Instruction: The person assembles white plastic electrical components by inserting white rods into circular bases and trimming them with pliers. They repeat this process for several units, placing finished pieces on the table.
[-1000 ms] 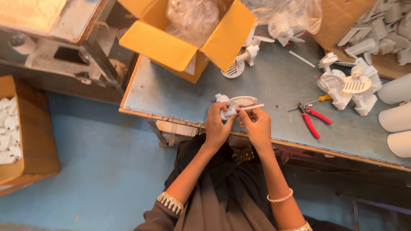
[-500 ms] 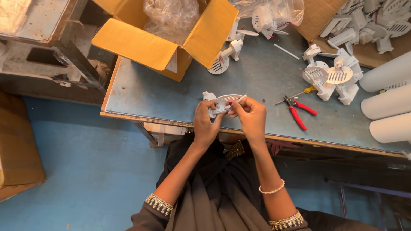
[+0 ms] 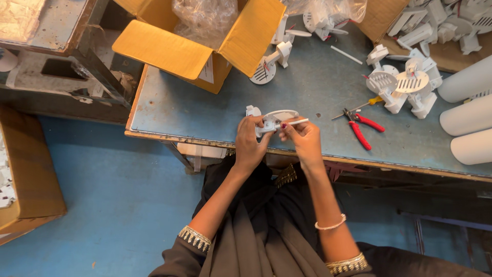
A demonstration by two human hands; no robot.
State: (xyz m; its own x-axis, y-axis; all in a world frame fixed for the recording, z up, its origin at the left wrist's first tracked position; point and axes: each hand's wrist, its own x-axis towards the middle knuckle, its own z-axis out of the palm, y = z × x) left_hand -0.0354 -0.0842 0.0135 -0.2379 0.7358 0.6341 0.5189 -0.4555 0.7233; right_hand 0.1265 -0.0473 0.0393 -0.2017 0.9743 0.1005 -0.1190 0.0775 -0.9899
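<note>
The left hand (image 3: 249,142) is closed around a white plastic part (image 3: 271,121), gripping it from below with the fingers wrapped over its body. The right hand (image 3: 303,138) pinches a thin white rod (image 3: 294,122) between thumb and fingertips, and the rod's inner end meets the part. Both hands hang over the near edge of the desk (image 3: 205,113), about midway along it, so the part sits just above that edge.

To the right of the hands, red-handled pliers (image 3: 361,128) lie on the desk, and a small screwdriver (image 3: 359,106) with a yellow grip lies just beyond them. Farther toward the right edge stands a cluster of white slotted parts (image 3: 405,87), and past them three white tubes (image 3: 469,113) lie side by side over the right edge. At the far left corner an open cardboard box (image 3: 200,43) holds crumpled clear plastic (image 3: 205,18). Just right of the box a white part with a round grille (image 3: 269,66) rests on the desk, and another thin white rod (image 3: 346,55) lies farther back. More white parts are heaped in a carton (image 3: 446,25) at the far right corner. The floor (image 3: 102,195) below is blue.
</note>
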